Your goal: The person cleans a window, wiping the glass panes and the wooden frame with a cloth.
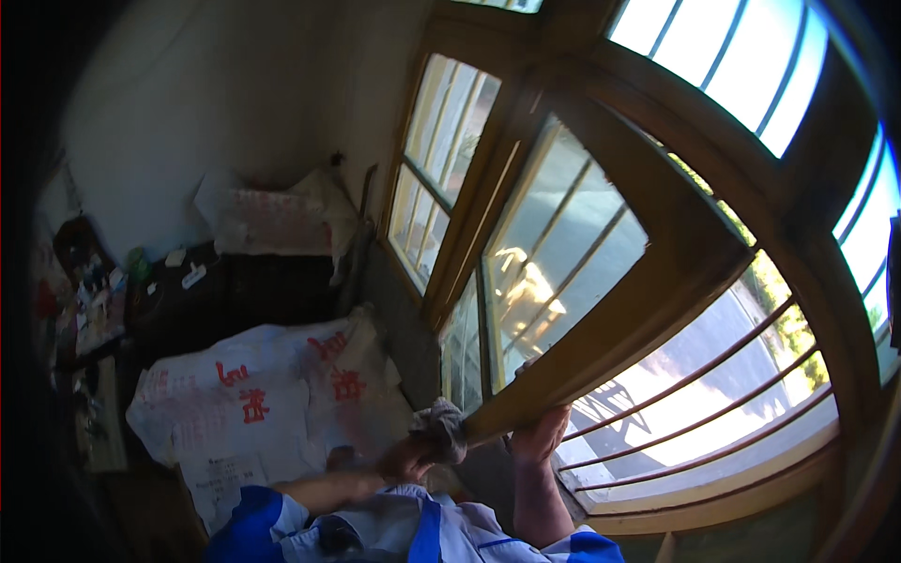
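Note:
A wooden window sash (601, 347) with glass panes stands swung inward from its frame. Near its lower corner, my left hand (408, 460) is closed on a crumpled grey cloth (443, 424), which lies against or just beside the sash's edge. My right hand (542, 436) grips the lower part of the sash frame from the room side, its fingers partly hidden behind the wood. The sash's glass pane (572, 216) mirrors bright shapes and bars.
Metal bars (694, 403) cross the window opening on the right. White sacks with red print (272, 385) lie on the left, and another sack (272, 220) rests on a dark surface by the wall. Small items and bottles (99, 291) crowd the far left.

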A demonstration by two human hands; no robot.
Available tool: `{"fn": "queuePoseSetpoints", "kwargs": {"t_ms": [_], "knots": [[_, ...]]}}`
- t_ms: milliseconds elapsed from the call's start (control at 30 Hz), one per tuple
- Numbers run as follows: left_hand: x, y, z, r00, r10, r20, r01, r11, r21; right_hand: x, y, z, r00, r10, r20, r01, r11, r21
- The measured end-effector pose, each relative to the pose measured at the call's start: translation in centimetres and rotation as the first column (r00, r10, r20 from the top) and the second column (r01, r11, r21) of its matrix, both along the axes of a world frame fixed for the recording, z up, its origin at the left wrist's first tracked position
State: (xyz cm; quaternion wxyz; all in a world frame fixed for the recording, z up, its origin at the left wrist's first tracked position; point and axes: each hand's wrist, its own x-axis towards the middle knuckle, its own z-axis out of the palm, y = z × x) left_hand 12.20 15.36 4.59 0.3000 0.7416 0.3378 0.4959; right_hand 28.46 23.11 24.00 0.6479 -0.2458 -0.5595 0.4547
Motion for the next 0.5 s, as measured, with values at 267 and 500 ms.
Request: {"fn": "queuePoseSetpoints", "kwargs": {"t_ms": [267, 500], "knots": [[0.6, -2.1, 4.9, 0.986, 0.146, 0.076, -0.143, 0.989, -0.033, -0.9, 0.2, 0.1, 0.999, -0.039, -0.011, 0.039, 0.999, 0.021], [2.2, -0.7, 12.4, 0.958, 0.288, -0.002, -0.257, 0.859, 0.442, 0.5, 1.8, -3.5, 0.920, 0.263, -0.291, -0.285, 0.958, -0.036]]}}
